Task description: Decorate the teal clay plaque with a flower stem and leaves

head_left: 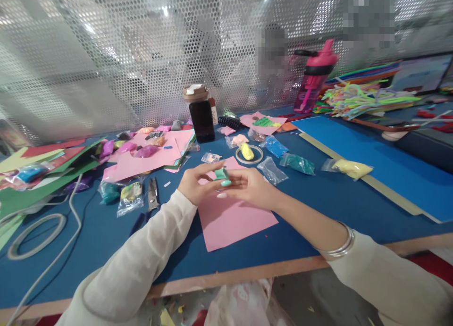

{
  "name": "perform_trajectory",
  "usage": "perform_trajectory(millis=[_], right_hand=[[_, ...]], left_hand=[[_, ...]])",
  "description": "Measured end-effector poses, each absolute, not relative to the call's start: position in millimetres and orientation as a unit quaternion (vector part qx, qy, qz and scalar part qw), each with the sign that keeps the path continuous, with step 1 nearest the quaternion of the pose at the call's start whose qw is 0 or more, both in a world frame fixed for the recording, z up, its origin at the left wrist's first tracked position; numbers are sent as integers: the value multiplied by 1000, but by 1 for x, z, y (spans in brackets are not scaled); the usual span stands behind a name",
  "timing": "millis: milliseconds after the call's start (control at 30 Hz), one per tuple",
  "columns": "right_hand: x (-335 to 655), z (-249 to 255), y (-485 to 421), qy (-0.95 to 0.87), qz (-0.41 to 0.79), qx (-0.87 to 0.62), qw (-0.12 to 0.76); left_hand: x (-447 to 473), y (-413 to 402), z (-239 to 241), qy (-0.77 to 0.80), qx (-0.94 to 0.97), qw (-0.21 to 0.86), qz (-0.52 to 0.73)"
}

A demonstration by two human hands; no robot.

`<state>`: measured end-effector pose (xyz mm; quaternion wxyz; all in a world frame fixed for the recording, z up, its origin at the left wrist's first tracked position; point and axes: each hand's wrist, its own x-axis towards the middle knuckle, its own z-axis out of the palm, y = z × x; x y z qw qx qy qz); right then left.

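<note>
Above a pink sheet of paper, my two hands meet around a small lump of green modelling clay. My left hand has its thumb and fingers closed on the clay from the left. From the other side my right hand pinches it, fingertips pressed together near the left thumb. Part of the clay is hidden by the fingers. Just behind the hands, a yellow clay lump lies at a roll of tape. A crumpled plastic bag is to the right of them.
Scissors and bagged clay lie at left, near a white cable. A dark cup and a pink bottle stand along the mesh screen. Blue board and pipe cleaners occupy the right.
</note>
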<state>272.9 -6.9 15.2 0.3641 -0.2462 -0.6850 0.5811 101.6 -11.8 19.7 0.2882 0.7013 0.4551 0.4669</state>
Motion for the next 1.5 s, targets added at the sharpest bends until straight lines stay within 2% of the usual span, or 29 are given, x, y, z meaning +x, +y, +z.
perform_trajectory(millis=[167, 433, 600, 767, 900, 1067, 1233, 1333, 1500], right_hand=[[268, 7, -10, -651, 614, -302, 328], [273, 15, -8, -661, 608, -301, 322], [274, 18, -9, -718, 538, -265, 355], [270, 11, -12, -705, 567, -276, 324], [269, 9, -11, -661, 620, -283, 315], [271, 12, -8, -667, 607, -281, 330], [271, 15, -9, -682, 584, -245, 366], [270, 15, -12, -687, 600, -226, 341], [268, 13, -17, -633, 657, -290, 289]], left_hand=[[106, -15, 21, 456, 721, 285, 438], [88, -7, 22, 521, 641, 188, 532], [97, -13, 22, 460, 709, 255, 469], [110, -21, 20, 426, 744, 282, 430], [105, -18, 20, 449, 726, 267, 447], [88, -7, 20, 494, 661, 218, 520], [92, -10, 23, 454, 697, 264, 489], [105, -18, 23, 424, 725, 287, 461], [110, -24, 24, 416, 728, 292, 461]])
